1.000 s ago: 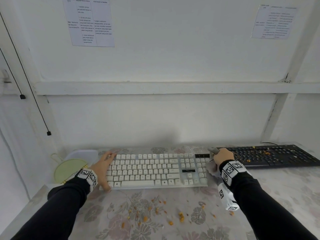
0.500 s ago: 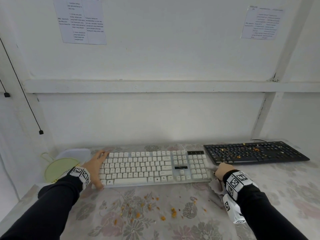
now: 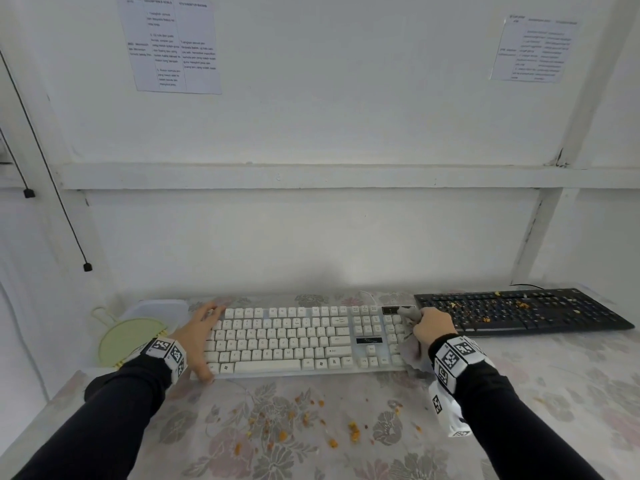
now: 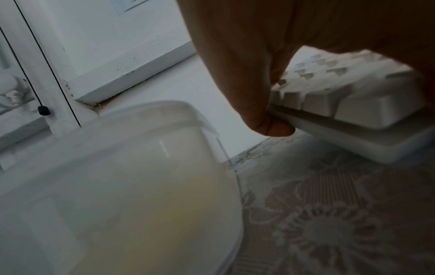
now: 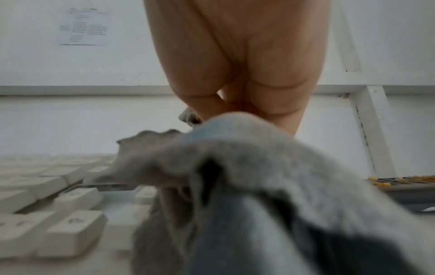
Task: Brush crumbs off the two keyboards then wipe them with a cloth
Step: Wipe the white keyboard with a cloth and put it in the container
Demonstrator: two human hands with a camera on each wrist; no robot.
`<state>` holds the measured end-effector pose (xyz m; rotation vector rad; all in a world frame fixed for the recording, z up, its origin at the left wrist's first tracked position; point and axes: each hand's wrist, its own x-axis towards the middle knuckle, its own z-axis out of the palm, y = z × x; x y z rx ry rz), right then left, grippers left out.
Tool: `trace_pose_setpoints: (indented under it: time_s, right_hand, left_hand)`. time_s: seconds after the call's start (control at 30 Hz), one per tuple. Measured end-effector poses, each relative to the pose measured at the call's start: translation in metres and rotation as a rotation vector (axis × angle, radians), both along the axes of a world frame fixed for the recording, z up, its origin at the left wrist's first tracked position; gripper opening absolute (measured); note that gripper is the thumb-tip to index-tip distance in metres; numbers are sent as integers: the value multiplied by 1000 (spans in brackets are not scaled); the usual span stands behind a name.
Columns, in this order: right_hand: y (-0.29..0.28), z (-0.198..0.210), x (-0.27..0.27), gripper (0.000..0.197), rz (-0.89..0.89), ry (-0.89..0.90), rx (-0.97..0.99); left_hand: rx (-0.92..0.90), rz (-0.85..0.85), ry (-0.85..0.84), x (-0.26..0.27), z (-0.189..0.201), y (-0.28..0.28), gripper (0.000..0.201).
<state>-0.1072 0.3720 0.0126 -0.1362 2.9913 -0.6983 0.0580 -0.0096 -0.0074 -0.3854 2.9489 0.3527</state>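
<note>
The white keyboard (image 3: pixel 294 337) lies mid-table. My left hand (image 3: pixel 201 337) rests spread across its left end, fingers straight on the far corner. The thumb (image 4: pixel 270 128) presses the front edge of the white keyboard (image 4: pixel 353 106). My right hand (image 3: pixel 433 327) grips a bunched grey cloth (image 3: pixel 408 315) on the number pad at the right end. In the right wrist view the cloth (image 5: pixel 235 167) hangs over the white keys (image 5: pixel 58 223). The black keyboard (image 3: pixel 519 311) sits to the right, strewn with orange crumbs.
Orange crumbs (image 3: pixel 284 434) are scattered on the floral tablecloth in front of the white keyboard. A pale green round brush or pan (image 3: pixel 128 341) and a translucent tub (image 3: pixel 159 308) stand left of my left hand. The white wall rises right behind both keyboards.
My right hand with the cloth slid from the keyboard's near right corner back up to the far right part of the number pad. The left hand stayed put.
</note>
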Motion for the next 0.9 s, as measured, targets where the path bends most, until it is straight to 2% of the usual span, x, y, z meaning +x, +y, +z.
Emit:
trace_pose_setpoints:
  time_s: [0.3, 0.37, 0.47, 0.6, 0.9]
  right_hand:
    - [10, -4, 27, 29, 69, -155, 202]
    - [6, 3, 27, 28, 87, -150, 149]
    - [-10, 16, 24, 16, 105, -48, -26]
    - [-43, 16, 25, 24, 121, 1, -95]
    - [-44, -6, 32, 28, 161, -100, 153]
  left_hand:
    - [12, -15, 12, 0, 1, 1, 141]
    - [9, -17, 13, 0, 1, 0, 140]
    - [3, -17, 13, 1, 1, -1, 141]
    - [10, -19, 19, 1, 0, -1, 140]
    - [32, -25, 11, 0, -1, -4, 142]
